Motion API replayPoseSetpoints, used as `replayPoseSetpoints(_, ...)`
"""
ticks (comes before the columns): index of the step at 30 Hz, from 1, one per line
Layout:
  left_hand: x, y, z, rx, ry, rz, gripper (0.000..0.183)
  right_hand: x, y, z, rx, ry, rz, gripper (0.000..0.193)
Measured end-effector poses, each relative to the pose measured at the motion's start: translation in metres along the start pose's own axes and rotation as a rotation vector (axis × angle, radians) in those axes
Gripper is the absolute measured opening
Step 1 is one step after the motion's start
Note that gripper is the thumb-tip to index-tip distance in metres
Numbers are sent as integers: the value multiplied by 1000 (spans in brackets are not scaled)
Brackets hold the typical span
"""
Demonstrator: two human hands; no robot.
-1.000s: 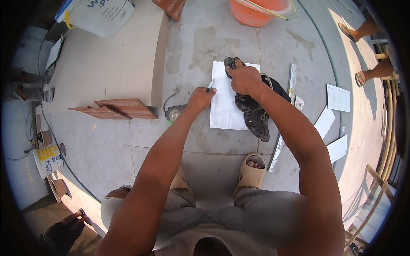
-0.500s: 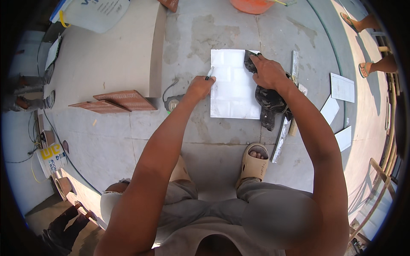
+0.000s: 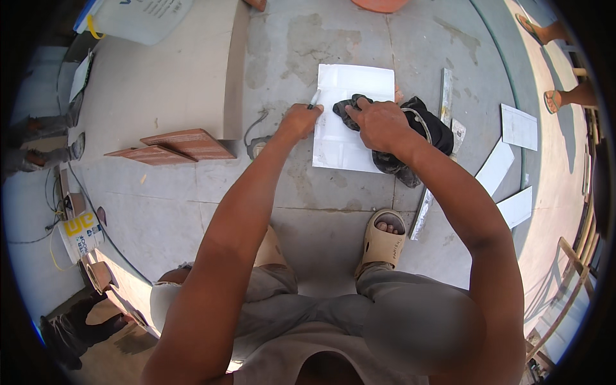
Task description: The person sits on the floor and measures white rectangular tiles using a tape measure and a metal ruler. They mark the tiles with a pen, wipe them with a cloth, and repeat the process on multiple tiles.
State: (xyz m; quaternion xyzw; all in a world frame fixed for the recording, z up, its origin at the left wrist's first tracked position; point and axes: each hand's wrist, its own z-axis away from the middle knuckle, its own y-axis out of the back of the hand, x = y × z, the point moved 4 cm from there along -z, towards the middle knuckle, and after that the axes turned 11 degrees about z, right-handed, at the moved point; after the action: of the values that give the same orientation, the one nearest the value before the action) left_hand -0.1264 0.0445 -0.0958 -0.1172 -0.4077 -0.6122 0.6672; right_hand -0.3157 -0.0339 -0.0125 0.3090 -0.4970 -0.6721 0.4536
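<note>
A white tile (image 3: 356, 76) with a faint brick-like pattern is in front of me over the grey floor. My left hand (image 3: 300, 122) is closed at its left edge, with a white marker with a black end (image 3: 314, 99) sticking up from the fingers. My right hand (image 3: 384, 127) presses a bunched, dark patterned cloth (image 3: 347, 114) onto the tile's middle. The rest of the cloth trails right, past the tile's right edge. My right palm hides part of the tile, and the fingers of my left hand are partly hidden.
Right of the cloth lies a metal bar (image 3: 446, 96), with several white tile pieces (image 3: 518, 127) beyond. Left are brown tiles (image 3: 187, 142), a beige block (image 3: 192, 70) and a clear bucket (image 3: 144, 19). An orange basin (image 3: 380, 5) stands ahead. Another person's feet (image 3: 553, 101) show at right.
My right hand has moved left with the cloth, from the tile's upper right edge to its middle. The left hand still holds the marker at the left edge.
</note>
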Motion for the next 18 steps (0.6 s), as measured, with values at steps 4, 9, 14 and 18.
replayPoseSetpoints(4, -2, 3, 1, -4, 35, 0, 52, -60, -5, 35, -233, 371, -10, 56)
replayPoseSetpoints(9, 3, 1, 2, -22, 24, 7, 52, -5, 10, 63, -459, 223, -208, 58)
replayPoseSetpoints(14, -8, 6, 3, -10, 5, 60, 51, 97, 88, 62, 198, -370, -361, 60)
replayPoseSetpoints(18, -1, 0, 1, -26, 17, 46, 51, 136, 102, 65, 787, -611, -361, 59)
